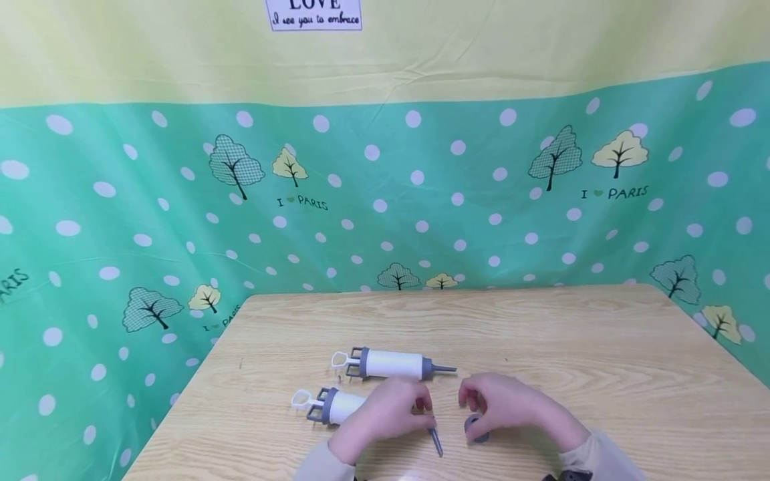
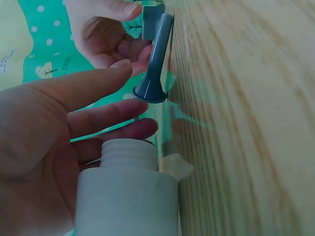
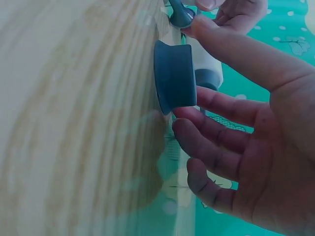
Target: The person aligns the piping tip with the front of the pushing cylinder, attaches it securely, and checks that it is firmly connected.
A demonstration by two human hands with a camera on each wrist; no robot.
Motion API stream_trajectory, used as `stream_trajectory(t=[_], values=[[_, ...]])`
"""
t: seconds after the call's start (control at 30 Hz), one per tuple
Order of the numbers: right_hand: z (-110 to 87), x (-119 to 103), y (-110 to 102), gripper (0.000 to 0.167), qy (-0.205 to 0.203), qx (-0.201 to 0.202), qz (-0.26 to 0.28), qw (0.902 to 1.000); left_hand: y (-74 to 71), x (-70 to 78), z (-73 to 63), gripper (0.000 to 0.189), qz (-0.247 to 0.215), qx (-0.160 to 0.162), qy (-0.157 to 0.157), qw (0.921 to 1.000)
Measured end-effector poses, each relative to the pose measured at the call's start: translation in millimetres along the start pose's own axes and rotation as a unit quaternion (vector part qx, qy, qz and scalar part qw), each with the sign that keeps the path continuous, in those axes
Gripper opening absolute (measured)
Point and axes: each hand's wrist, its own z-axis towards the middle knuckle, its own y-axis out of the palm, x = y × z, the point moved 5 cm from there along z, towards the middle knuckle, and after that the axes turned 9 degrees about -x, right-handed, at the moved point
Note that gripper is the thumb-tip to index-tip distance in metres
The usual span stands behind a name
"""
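Left hand (image 1: 392, 406): grip apart, thumb and fingers spread just beside the loose grey nozzle (image 2: 160, 54), which lies on the counter (image 1: 601, 347); right hand (image 1: 504, 401): grip also apart, thumb and loosely bent fingers around the grey collar (image 3: 174, 76), which sits on the counter; can't tell if any fingertip touches either part; nearer white tube (image 1: 345, 406) lies partly under the left hand, threaded neck bare; farther white tube (image 1: 394, 365) lies behind, nozzle on; dotted green cloth (image 1: 355, 167) hangs past the counter.
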Motion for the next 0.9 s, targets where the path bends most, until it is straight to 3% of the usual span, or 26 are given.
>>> stream_trajectory(t=[0.2, 0.47, 0.73, 0.9], values=[[-0.7, 1.0, 5.3, 0.037, 0.012, -0.014, -0.003, 0.9998, 4.9, 2.3, -0.7, 0.016, 0.004, -0.029, -0.01, 0.9995], [-0.3, 3.3, 3.8, 0.029, 0.006, -0.01, 0.013, 0.9998, 6.5, 0.3, 0.9, 0.015, -0.015, -0.033, -0.023, 0.9991], [1.1, 5.8, -0.8, 0.028, -0.004, 0.015, 0.03, 0.9994, -5.0, -3.3, 2.3, 0.007, -0.046, 0.022, -0.022, 0.9985], [2.3, 6.5, -3.9, 0.028, 0.0, 0.039, 0.031, 0.9987, -11.2, -7.0, 3.0, 0.005, -0.078, 0.054, -0.038, 0.9948]])
